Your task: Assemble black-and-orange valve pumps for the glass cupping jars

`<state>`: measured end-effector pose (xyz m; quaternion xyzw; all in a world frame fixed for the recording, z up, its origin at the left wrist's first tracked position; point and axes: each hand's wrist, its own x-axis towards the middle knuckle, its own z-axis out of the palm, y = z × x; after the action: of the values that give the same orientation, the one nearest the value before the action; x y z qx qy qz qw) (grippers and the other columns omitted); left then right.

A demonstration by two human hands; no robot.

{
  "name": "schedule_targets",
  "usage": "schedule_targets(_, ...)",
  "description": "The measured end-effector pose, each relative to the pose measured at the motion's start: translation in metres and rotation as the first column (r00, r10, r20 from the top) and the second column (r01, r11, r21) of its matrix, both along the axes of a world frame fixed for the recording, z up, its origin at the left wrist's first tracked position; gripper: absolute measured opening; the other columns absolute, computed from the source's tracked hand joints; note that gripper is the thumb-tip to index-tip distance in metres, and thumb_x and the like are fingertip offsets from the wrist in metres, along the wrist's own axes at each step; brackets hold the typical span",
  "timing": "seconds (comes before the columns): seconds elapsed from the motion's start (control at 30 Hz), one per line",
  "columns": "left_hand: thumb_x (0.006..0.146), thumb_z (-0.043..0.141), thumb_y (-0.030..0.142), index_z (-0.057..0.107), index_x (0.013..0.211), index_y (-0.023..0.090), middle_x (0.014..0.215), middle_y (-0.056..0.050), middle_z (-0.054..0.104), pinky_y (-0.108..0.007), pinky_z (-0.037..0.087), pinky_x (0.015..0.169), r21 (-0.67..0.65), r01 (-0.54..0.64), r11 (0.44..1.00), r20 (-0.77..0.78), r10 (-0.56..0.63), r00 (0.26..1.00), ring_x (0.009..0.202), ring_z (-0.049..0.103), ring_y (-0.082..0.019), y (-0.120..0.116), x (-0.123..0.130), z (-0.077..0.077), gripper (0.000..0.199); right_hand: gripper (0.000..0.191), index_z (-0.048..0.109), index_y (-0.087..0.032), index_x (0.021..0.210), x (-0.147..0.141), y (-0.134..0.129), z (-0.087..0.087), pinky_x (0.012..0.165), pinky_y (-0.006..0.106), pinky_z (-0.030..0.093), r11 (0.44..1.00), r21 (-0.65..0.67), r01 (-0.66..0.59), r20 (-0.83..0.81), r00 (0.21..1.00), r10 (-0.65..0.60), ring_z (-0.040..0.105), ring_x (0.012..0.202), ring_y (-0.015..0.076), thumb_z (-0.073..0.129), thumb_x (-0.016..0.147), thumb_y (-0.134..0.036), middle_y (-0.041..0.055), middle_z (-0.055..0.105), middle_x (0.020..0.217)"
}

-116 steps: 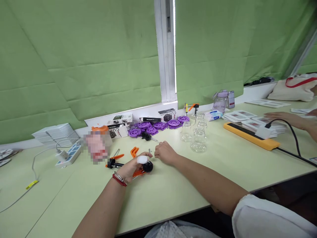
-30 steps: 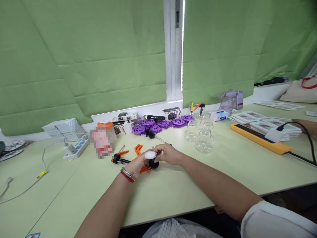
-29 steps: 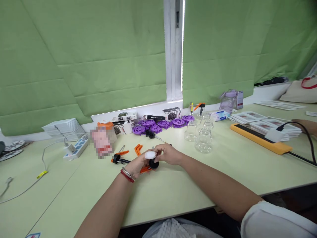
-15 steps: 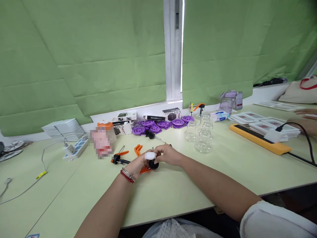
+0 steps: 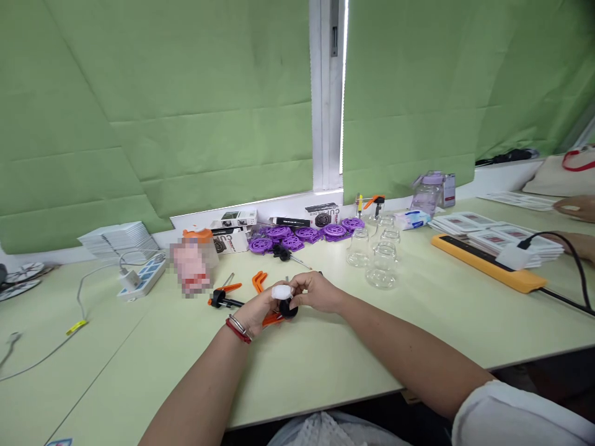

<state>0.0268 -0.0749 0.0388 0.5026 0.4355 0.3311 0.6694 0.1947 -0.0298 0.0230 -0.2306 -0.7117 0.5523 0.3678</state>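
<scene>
Over the near middle of the table, my left hand (image 5: 259,308) is closed around a small black round part (image 5: 289,308). A white rounded piece (image 5: 281,292) shows at that hand's thumb; I cannot tell whether it is worn or held. From the right, my right hand (image 5: 317,291) pinches the same black part, fingertips against it. An orange crank handle (image 5: 272,318) shows just below the left hand. Left of my hands lies a black shaft with a round cap (image 5: 225,300), beside an orange arm. Behind them rests another bent orange handle (image 5: 259,281).
Purple wheel-like parts (image 5: 290,239) and cup holder boxes (image 5: 231,240) line the back. Glass jars (image 5: 382,272) stand right of my hands. A yellow power strip (image 5: 488,263), stacked cards (image 5: 506,232) and a co-worker's hand (image 5: 576,209) are farther right. A white power strip (image 5: 144,279) lies left.
My hands stay in almost the same place and keep hold of the black part. At the far right, the co-worker's hands have shifted slightly.
</scene>
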Motion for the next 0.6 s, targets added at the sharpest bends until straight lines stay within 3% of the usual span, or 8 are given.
schedule_targets(0.6,0.074,0.054,0.04,0.054,0.105,0.024,0.076,-0.002,0.063,-0.022,0.031,0.048,-0.016,0.009,1.0,0.007,-0.009,1.0,0.064,0.06,-0.018,-0.0018,0.0004,0.0041,0.035,0.024,0.062,-0.015,0.074,0.0039,-0.0003,-0.0033,0.066,0.028,0.046,0.995,0.096,0.039,0.057,0.997,-0.044,0.055,0.066,0.0123,0.075,0.061,-0.03,0.0005,0.061,0.071)
